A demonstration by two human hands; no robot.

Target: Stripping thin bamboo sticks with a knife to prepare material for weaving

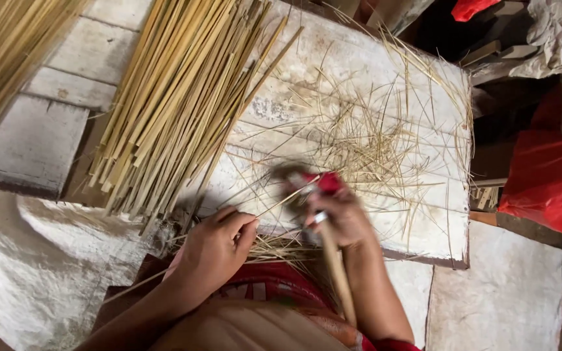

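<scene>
Here we are looking down at our own two hands over a white board (359, 71) strewn with thin shavings (372, 143). Our left hand (213, 250) is closed, pinching a slim bamboo strip (278, 203) that runs up and right toward the other hand. Our right hand (339, 218), blurred, is wrapped around a knife (334, 260) with a long wooden handle, its blade end meeting the strip. A bundle of bamboo strips (177, 97) lies just beyond our left hand.
</scene>
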